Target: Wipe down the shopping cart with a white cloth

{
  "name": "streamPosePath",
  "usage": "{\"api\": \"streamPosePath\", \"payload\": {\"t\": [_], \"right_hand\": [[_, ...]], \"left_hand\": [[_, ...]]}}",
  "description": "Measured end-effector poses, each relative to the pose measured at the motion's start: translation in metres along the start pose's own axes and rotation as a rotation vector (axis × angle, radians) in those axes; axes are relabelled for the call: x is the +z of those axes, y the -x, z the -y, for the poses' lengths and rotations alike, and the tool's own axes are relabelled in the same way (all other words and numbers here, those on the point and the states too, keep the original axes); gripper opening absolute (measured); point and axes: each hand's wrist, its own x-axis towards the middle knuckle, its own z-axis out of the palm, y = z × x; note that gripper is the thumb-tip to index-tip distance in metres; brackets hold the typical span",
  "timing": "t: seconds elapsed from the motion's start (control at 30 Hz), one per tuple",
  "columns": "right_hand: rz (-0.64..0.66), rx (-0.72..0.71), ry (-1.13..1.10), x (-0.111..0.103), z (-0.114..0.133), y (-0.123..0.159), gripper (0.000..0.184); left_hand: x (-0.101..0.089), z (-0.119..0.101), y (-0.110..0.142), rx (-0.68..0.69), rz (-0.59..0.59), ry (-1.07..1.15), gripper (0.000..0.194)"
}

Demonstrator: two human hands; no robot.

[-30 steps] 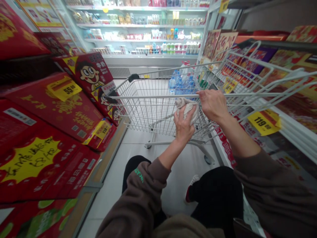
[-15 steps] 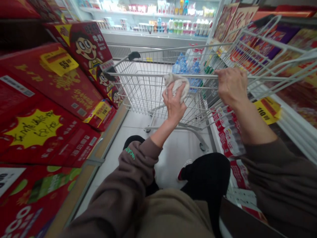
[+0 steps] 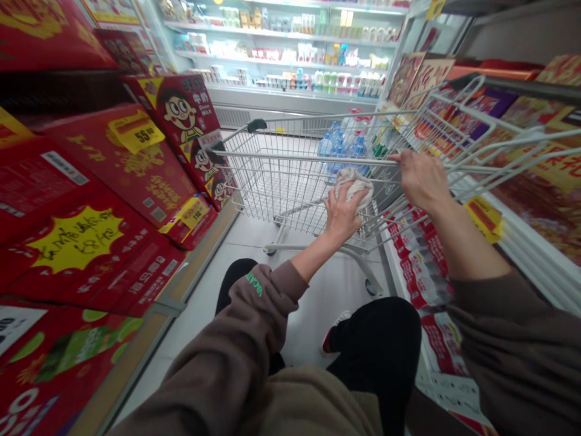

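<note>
A metal shopping cart stands sideways across the aisle in front of me. My left hand is closed on a crumpled whitish cloth and presses it against the wire side of the basket, below the top rail. Farther right, my right hand wraps round the cart's top rail, near the handle end. That hand's palm side is hidden. Through the wires, blue-tinted water bottles show behind the basket.
Red gift boxes with price tags are stacked close on the left. Shelves with boxes and red-wrapped bottle packs line the right. A lit refrigerated shelf crosses the far end. Below the cart are its wheels.
My left hand has moved the cloth right and down, from the top rail onto the side wires. My right hand stays on the rail. The view has tilted up slightly.
</note>
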Motion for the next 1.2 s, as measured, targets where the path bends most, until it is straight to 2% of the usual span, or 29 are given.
{"api": "streamPosePath", "payload": {"t": [0.1, 0.17, 0.27, 0.37, 0.47, 0.57, 0.67, 0.8, 0.9, 1.07, 1.2], "right_hand": [[-0.088, -0.039, 0.029, 0.001, -0.015, 0.007, 0.077], [-0.124, -0.05, 0.069, 0.003, -0.022, 0.011, 0.075], [-0.142, -0.056, 0.094, 0.007, -0.027, 0.014, 0.073], [-0.144, -0.078, 0.083, 0.008, -0.025, 0.014, 0.071], [-0.129, -0.108, 0.083, 0.006, -0.025, 0.014, 0.066], [-0.119, -0.135, 0.034, 0.001, -0.029, 0.016, 0.063], [-0.116, -0.146, 0.068, -0.005, -0.035, 0.021, 0.06], [-0.08, -0.166, 0.099, -0.012, -0.04, 0.025, 0.062], [-0.059, -0.195, 0.094, -0.018, -0.043, 0.023, 0.065], [-0.077, -0.24, 0.154, -0.031, -0.057, 0.023, 0.064], [-0.054, -0.258, 0.188, -0.038, -0.07, 0.029, 0.063]], "left_hand": [[-0.001, -0.001, -0.003, -0.017, -0.145, -0.008, 0.07], [0.003, 0.0, -0.008, -0.017, -0.178, -0.028, 0.074], [0.01, 0.004, -0.013, -0.013, -0.114, -0.055, 0.076], [0.008, 0.008, -0.014, -0.005, -0.056, -0.069, 0.074], [0.001, 0.001, -0.017, 0.032, -0.063, -0.055, 0.071], [0.0, -0.015, -0.025, 0.087, -0.118, -0.055, 0.071], [0.009, -0.024, -0.032, 0.102, -0.163, -0.087, 0.071], [0.022, -0.016, -0.027, 0.12, -0.079, -0.131, 0.062], [0.024, -0.012, -0.021, 0.139, -0.043, -0.143, 0.057], [0.03, -0.02, -0.031, 0.229, -0.121, -0.171, 0.071], [0.043, -0.007, -0.027, 0.323, -0.023, -0.231, 0.068]]}}
